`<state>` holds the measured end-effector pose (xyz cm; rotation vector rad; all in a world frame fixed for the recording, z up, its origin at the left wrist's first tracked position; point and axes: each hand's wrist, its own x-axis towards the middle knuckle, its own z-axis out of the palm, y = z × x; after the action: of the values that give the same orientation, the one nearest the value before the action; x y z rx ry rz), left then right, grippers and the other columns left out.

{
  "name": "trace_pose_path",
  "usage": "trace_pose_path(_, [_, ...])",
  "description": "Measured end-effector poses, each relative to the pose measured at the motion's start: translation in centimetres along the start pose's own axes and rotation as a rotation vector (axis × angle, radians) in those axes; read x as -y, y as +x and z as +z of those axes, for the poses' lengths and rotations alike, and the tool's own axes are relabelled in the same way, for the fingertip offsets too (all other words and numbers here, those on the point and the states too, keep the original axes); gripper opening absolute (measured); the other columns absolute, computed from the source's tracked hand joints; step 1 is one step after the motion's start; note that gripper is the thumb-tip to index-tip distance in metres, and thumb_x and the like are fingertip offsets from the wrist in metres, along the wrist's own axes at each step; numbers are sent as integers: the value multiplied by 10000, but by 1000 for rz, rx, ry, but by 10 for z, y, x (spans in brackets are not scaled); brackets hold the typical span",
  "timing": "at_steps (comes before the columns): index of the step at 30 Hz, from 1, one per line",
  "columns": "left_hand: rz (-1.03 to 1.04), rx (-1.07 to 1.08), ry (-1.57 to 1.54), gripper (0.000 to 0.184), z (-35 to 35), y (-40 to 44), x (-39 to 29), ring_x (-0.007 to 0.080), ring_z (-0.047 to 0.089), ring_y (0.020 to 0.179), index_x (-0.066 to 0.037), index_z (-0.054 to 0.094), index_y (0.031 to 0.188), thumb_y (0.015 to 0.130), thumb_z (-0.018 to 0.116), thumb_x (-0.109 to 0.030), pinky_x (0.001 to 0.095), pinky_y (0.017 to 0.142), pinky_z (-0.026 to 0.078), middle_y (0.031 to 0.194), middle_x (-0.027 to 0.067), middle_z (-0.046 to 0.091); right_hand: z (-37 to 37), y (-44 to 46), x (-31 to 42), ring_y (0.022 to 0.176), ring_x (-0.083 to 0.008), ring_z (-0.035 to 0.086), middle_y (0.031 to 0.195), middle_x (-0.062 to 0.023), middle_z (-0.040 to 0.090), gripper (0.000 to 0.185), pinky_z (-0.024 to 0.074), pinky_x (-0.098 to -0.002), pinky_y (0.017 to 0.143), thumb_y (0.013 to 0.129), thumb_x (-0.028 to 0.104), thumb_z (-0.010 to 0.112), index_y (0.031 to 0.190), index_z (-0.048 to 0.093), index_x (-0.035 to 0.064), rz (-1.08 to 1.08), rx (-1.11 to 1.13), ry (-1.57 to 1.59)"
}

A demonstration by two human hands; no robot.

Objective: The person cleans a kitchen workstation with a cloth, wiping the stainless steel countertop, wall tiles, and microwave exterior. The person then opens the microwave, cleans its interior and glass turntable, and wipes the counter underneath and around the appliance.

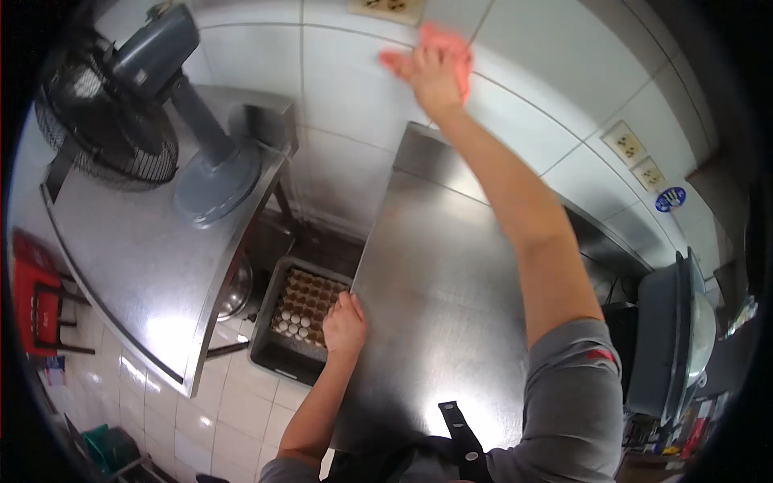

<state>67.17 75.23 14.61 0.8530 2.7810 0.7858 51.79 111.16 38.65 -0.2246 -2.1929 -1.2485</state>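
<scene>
High on the white tiled wall (pixel 362 84), my right hand (pixel 437 84) presses a pink cloth (pixel 452 50) against the tiles, just below a wall socket (pixel 390 6). Parts of the cloth stick out past the fingers on both sides. My left hand (pixel 345 324) is closed over the left edge of the steel table (pixel 435 282); its fingertips are partly hidden. Below that hand, on the floor, stands a grey crate (pixel 270 354) holding an egg tray (pixel 310 294) with several white eggs (pixel 294 324).
A grey fan (pixel 213 181) stands on another steel table (pixel 137 249) at left. Red chairs (pixel 36 302) are at far left. More sockets (pixel 624 143) are on the right wall, above large grey tubs (pixel 656 338). A green container (pixel 110 447) lies at lower left.
</scene>
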Motion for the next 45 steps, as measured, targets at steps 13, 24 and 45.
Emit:
trace_pose_path(13, [-38, 66, 68, 300, 1, 0, -13, 457, 635, 766, -6, 473, 982, 1025, 347, -275, 544, 665, 508, 856, 263, 648, -58, -365, -197, 923, -316, 665, 804, -129, 663, 317, 532, -420, 774, 974, 381, 476, 912, 677, 144, 1242, 658, 104])
trace_pose_path(24, [7, 40, 144, 318, 8, -1, -15, 475, 625, 768, -19, 477, 997, 1035, 314, -289, 566, 647, 494, 803, 270, 642, -1, -260, -173, 1030, -263, 576, 1078, -73, 605, 307, 449, -390, 922, 1007, 358, 398, 1131, 564, 131, 1466, 290, -95])
trace_pose_path(45, [31, 51, 157, 375, 18, 0, -6, 513, 589, 764, -26, 471, 1002, 1040, 267, -339, 605, 644, 414, 806, 295, 623, 33, -414, -203, 1028, -422, 523, 1165, -250, 465, 461, 439, -452, 916, 869, 55, 556, 1327, 502, 67, 1314, -2, 488])
